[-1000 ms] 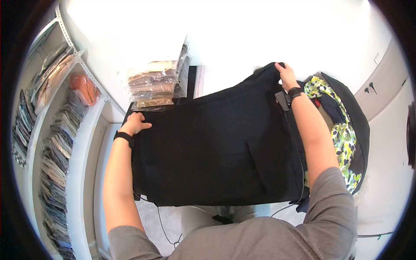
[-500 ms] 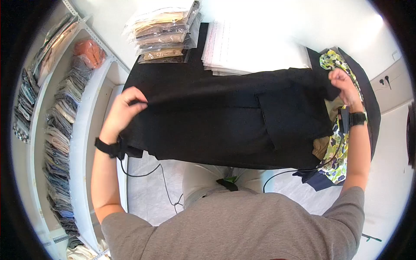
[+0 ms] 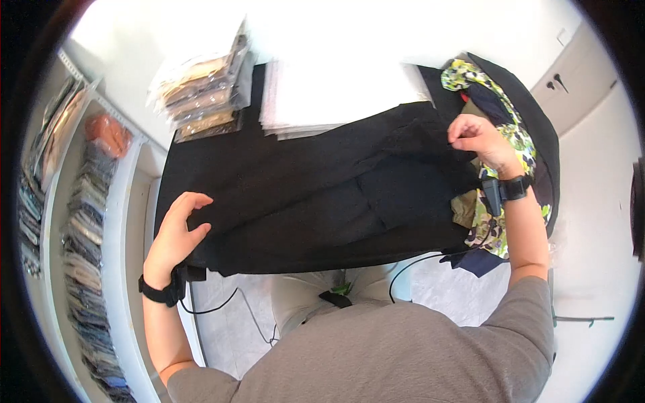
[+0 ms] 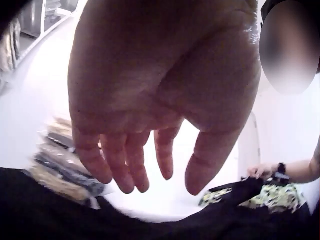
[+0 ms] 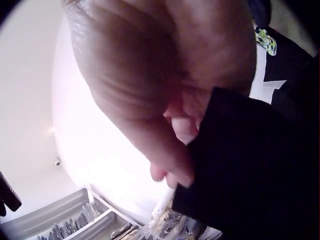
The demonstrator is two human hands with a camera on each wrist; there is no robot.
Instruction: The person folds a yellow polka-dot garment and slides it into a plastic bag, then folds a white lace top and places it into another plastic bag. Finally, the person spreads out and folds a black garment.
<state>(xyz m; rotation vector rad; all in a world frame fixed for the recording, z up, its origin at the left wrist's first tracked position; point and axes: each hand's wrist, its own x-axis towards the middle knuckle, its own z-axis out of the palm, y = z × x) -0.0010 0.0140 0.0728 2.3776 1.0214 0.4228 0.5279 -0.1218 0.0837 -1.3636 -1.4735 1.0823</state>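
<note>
A black garment [image 3: 316, 195] lies stretched across the black-topped table, with soft creases and a flap-like fold towards its right half. My left hand [image 3: 176, 235] hovers at its left end, fingers and thumb spread apart. In the left wrist view those fingers [image 4: 135, 165] hang loose with nothing between them. At the garment's far right corner, my right hand [image 3: 489, 142] pinches the cloth. The right wrist view shows the thumb against the fingers at the edge of the black cloth [image 5: 245, 170].
Plastic-bagged folded clothes [image 3: 205, 94] are stacked at the back left, beside a pile of white sheets [image 3: 336, 101]. Floral cloth [image 3: 524, 144] bunches along the right side. Shelves [image 3: 121, 221] of bagged garments line the left. A cable [image 3: 215, 310] trails from the left wrist.
The garment, held up and spread wide a second ago, now lies lower and flatter. My left hand has let go and spread its fingers. The right hand has moved down and back left over the last half second.
</note>
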